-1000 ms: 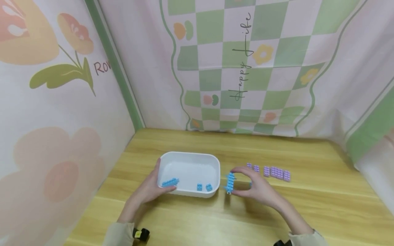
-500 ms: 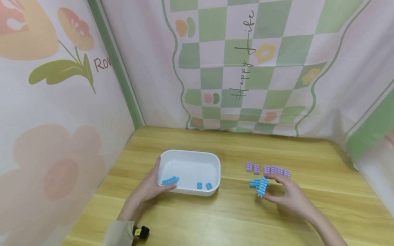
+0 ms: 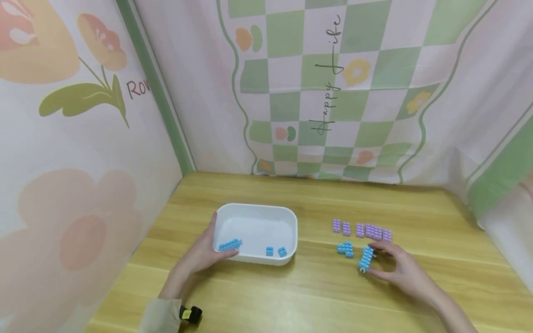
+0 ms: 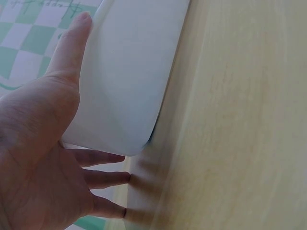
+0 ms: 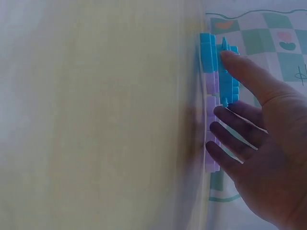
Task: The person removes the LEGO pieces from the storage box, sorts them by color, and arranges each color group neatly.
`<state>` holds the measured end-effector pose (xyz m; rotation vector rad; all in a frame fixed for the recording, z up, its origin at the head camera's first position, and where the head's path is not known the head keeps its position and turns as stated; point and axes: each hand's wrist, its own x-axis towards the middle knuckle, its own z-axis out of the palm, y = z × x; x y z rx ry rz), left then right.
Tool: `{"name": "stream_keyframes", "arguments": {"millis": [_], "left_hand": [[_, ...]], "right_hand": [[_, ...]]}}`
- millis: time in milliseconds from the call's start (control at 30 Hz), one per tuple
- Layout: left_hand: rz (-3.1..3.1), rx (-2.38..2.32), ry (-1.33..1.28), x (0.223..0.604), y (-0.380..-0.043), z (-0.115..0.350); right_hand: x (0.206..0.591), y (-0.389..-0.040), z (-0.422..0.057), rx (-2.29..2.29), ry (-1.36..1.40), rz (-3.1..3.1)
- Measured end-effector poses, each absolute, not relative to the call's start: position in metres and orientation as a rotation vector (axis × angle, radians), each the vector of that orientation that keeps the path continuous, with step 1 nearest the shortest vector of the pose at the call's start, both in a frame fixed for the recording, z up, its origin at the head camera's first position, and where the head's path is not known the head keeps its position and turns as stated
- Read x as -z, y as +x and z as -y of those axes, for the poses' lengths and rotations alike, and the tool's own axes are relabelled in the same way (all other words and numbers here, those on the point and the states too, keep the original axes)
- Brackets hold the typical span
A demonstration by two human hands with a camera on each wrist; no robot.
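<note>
My right hand (image 3: 405, 273) pinches a long light-blue toy brick (image 3: 366, 259) with small pegs on its sides, between thumb and fingertips. In the right wrist view this brick (image 5: 229, 76) is held upright, close over the table. Just left of it in the head view lie blue studded toy bricks (image 3: 345, 249). My left hand (image 3: 206, 247) holds the left end of a white plastic box (image 3: 254, 205), its thumb along the front wall and its fingers around the end. Inside the box lie another long blue brick (image 3: 230, 244) and two small blue bricks (image 3: 269, 251).
Several purple toy bricks (image 3: 374, 231) form a row on the wooden table (image 3: 266, 300), behind the right hand. A printed curtain (image 3: 325, 106) hangs at the table's back edge, and another cloth (image 3: 96, 185) stands at the left.
The right hand has carried the long blue brick rightward, past the loose blue bricks, and lowered it toward the table. The left hand and the box stay in place.
</note>
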<state>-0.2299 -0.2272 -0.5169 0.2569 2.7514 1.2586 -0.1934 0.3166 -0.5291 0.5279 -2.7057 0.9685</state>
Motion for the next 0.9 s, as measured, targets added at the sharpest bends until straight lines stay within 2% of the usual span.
{"name": "stream_keyframes", "arguments": {"millis": [667, 900], "left_hand": [[-2.741, -1.284, 0.287, 0.516, -0.23, 0.228], [-2.732, -1.278, 0.265, 0.515, -0.229, 0.228]], "right_hand": [[0.531, -0.197, -0.303, -0.815, 0.577, 2.83], [0.518, -0.195, -0.294, -0.858, 0.604, 2.794]]}}
